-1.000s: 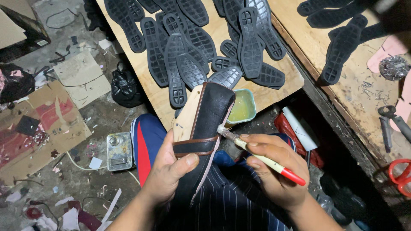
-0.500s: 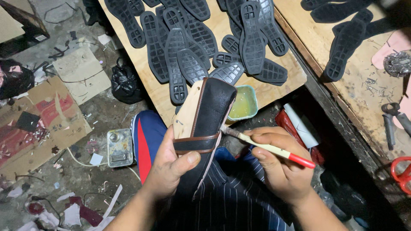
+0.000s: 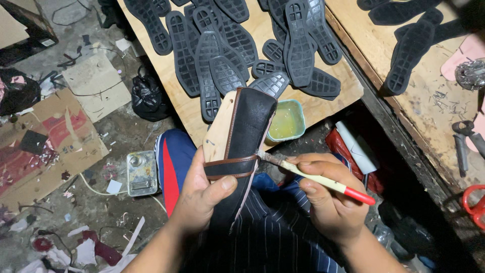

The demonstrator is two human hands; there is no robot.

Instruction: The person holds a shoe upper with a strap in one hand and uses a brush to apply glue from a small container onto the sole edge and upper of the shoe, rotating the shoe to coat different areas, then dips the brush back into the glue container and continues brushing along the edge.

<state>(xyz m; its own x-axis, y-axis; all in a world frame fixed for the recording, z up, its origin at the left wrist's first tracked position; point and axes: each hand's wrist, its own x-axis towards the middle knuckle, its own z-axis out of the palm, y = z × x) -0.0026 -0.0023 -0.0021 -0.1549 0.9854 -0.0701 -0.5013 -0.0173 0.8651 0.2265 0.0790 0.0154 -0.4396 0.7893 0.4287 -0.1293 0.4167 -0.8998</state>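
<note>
**Hands on sandal and brush: head view**

Head view. The left hand (image 3: 204,194) grips a black sandal (image 3: 242,146) held upright over the person's lap. Its fingers (image 3: 222,183) are closed around the sandal's middle, with the thumb pressed across the brown strap (image 3: 230,167) that bands the black face. The sandal's pale wooden-coloured side (image 3: 218,134) faces left. Its upper end reaches the near edge of the table (image 3: 333,98).

The right hand (image 3: 328,199) holds a brush (image 3: 316,177) with a cream handle and a red end. The fingers are clamped on the handle's middle, thumb and forefinger pinching it from above. The brush tip touches the right edge of the sandal, just beside the strap. The red end points right and slightly down.

On the table, black rubber soles (image 3: 298,48) lie in an overlapping heap. A small green tub of yellowish glue (image 3: 286,121) stands at the table's near edge, just right of the sandal's top. Pliers (image 3: 462,144) lie on a second bench at the far right.

Change from the earlier frames: both grips are unchanged. The brush tip has travelled down the sandal's right edge, from a point above the strap to strap level. The handle now lies flatter. The sandal has kept its position and tilt.
</note>
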